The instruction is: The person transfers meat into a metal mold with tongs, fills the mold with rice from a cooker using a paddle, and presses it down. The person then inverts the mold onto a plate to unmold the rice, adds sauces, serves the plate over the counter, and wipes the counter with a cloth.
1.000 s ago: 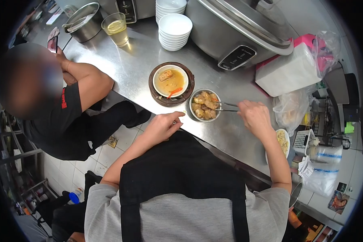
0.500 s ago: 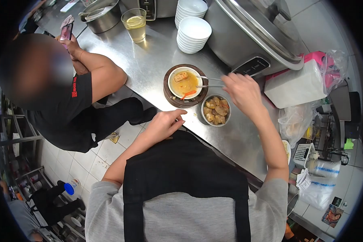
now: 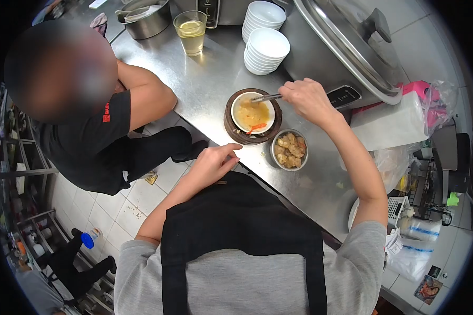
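My right hand (image 3: 309, 100) is closed around metal tongs (image 3: 268, 97). The tongs' tips reach into the upper part of a white bowl (image 3: 234, 114) and touch a pale piece of food (image 3: 252, 105) in yellowish broth. An orange-red strip (image 3: 257, 127) lies at the bowl's near side. That bowl sits in a round dark wooden holder (image 3: 229, 126). Just right of it stands a metal bowl (image 3: 274, 155) filled with browned food chunks (image 3: 290, 149). My left hand (image 3: 214, 163) hovers by the counter's front edge, fingers loosely bent and apart, holding nothing.
Stacked white bowls (image 3: 268, 47) stand behind the holder, left of a large lidded cooker (image 3: 326, 58). A glass of pale drink (image 3: 190, 34) and a metal pot (image 3: 144, 23) are at the back. Another person (image 3: 142, 97) leans on the counter at left. A paper packet (image 3: 391, 121) lies at right.
The tongs have moved further into the white bowl, their arms now closer together, at the food piece. My view has shifted slightly. The other person's head has moved; the phone is now hidden.
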A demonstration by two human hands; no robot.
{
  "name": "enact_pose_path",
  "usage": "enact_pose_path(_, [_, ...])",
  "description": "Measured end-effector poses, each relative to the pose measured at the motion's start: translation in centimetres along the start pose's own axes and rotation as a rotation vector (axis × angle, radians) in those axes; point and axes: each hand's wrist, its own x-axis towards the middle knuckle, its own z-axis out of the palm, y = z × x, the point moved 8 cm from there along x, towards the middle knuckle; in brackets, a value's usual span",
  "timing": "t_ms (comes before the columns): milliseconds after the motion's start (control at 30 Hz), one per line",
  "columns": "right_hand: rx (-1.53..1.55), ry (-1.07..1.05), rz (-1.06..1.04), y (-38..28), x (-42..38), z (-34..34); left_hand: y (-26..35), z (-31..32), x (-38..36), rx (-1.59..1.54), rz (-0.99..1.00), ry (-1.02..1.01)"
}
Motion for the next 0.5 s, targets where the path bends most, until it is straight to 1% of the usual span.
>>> enact_pose_path(33, [0.035, -0.017, -0.016, 0.1, -0.6, 0.7, 0.2, 0.1, 0.1, -0.004, 0.004, -0.005])
enact_pose_path(167, [0.046, -0.023, 0.035, 0.3, -2.4, 0.3, 0.1, 0.4, 0.3, -0.019, -0.014, -0.008])
enact_pose_path(267, [0.057, -0.009, 0.067, 0.6, -3.7, -0.6, 0.3, 0.8, 0.4, -0.017, -0.012, -0.018])
enact_pose_path(333, [0.037, -0.016, 0.050, 0.4, -4.5, -1.1, 0.5, 1.2, 0.3, -0.004, -0.011, -0.026])
enact_pose_path(433, [0.078, 0.020, 0.074, 0.8, -6.3, -3.3, 0.8, 1.2, 0.2, -0.002, -0.004, -0.009])
enact_pose_path(500, [0.058, -0.001, 0.074, 0.9, -8.0, -3.8, 0.6, 1.3, -0.2, -0.012, -0.029, -0.012])
